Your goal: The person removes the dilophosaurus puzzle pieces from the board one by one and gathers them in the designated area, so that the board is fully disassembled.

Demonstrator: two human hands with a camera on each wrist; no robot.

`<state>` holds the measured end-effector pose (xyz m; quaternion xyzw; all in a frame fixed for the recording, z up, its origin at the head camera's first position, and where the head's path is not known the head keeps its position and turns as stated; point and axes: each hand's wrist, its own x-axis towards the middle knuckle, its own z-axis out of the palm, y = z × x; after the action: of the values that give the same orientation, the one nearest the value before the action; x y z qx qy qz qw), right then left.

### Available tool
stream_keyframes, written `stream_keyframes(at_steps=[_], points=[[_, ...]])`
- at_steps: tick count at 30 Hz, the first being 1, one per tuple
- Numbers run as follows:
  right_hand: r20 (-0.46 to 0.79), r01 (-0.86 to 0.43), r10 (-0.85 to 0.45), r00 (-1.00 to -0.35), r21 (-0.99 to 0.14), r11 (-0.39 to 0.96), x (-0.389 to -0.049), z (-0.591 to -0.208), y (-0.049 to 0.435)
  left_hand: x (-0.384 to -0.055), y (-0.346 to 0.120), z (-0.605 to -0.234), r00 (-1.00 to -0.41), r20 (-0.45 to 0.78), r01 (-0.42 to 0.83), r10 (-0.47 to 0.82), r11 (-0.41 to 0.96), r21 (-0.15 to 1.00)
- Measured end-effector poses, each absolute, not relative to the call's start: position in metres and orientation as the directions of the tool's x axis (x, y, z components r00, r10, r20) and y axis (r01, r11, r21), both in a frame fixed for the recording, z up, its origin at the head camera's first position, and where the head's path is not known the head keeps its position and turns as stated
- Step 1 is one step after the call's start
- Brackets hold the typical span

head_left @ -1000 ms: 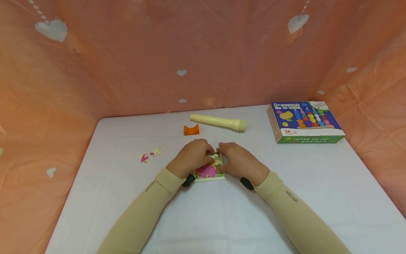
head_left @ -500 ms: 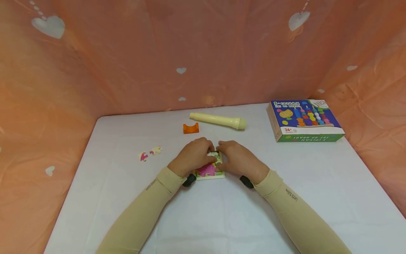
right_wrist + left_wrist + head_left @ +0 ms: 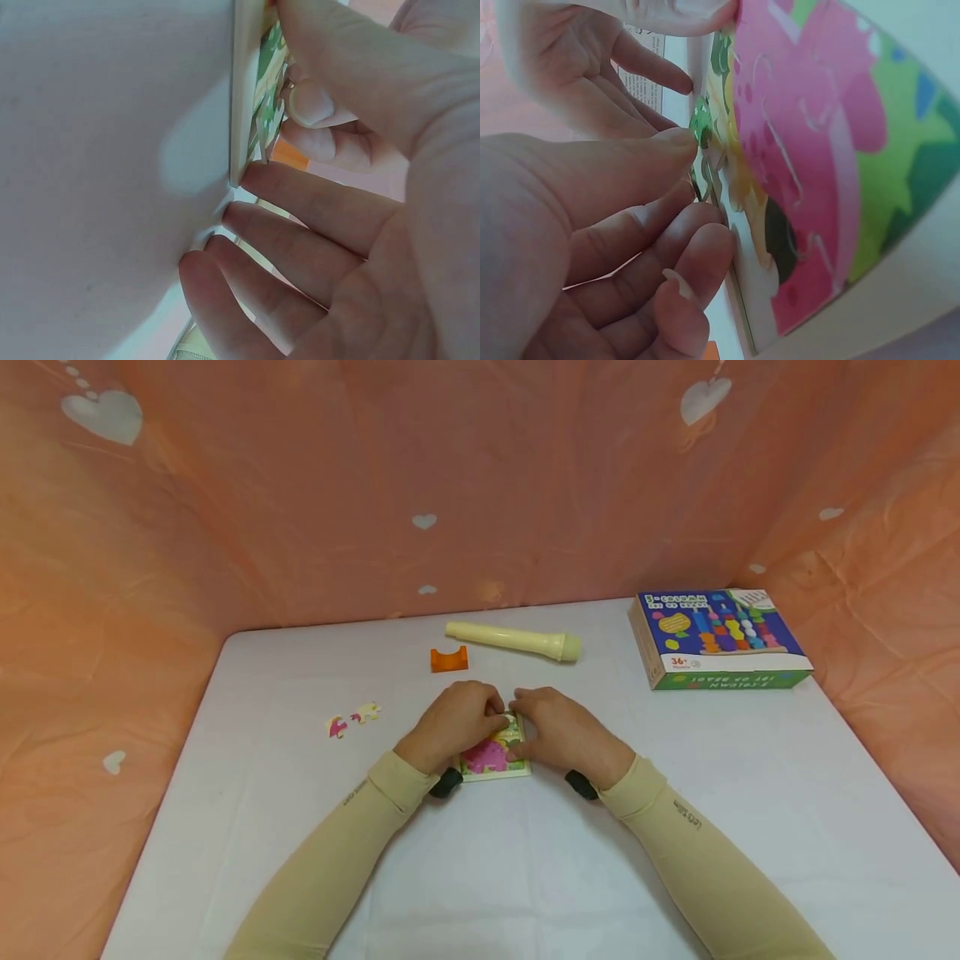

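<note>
A small jigsaw puzzle (image 3: 487,760) with a pink picture lies in its pale tray at the table's middle, between both hands. My left hand (image 3: 461,722) pinches a green-patterned puzzle piece (image 3: 702,124) between thumb and fingertips, tilted up at the puzzle's far side. My right hand (image 3: 570,731) is at the tray's right side. In the right wrist view, its thumb (image 3: 345,60) lies over the puzzle, a fingertip touches the tray's corner, and the other fingers (image 3: 292,240) extend fairly straight beside the table surface. The hands hide part of the puzzle's far side.
Two loose puzzle pieces, a pink one (image 3: 337,727) and a pale one (image 3: 366,713), lie to the left. Behind the hands are an orange notched block (image 3: 449,660) and a cream toy microphone (image 3: 513,640). A bead-set box (image 3: 723,639) stands at the back right.
Both hands stay at the puzzle, with only small shifts of the left fingertips at its far side. The whole head view has slid slightly, so things appear a little higher.
</note>
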<state>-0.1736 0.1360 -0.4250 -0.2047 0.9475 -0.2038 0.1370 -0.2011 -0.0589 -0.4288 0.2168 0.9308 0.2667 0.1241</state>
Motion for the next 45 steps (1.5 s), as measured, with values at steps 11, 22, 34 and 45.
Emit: stream_keyframes(at_steps=[11,22,34,45], points=[[-0.172,-0.335,-0.445,-0.879,-0.441,0.833,-0.175,-0.423,0.135,-0.203,-0.060,-0.426,-0.878,-0.107,0.333,0.466,0.758,0.561],[-0.179,-0.328,-0.440,-0.880,-0.440,0.836,-0.176,-0.422,0.135,-0.205,-0.063,-0.426,-0.872,-0.058,0.366,0.487,0.725,0.583],[-0.187,-0.331,-0.443,-0.876,-0.433,0.838,-0.178,-0.423,0.133,-0.205,-0.068,-0.428,-0.869,-0.066,0.341,0.491,0.690,0.639],[-0.190,-0.326,-0.436,-0.879,-0.427,0.844,-0.175,-0.425,0.136,-0.206,-0.077,-0.425,-0.858,-0.113,0.256,0.501,0.608,0.751]])
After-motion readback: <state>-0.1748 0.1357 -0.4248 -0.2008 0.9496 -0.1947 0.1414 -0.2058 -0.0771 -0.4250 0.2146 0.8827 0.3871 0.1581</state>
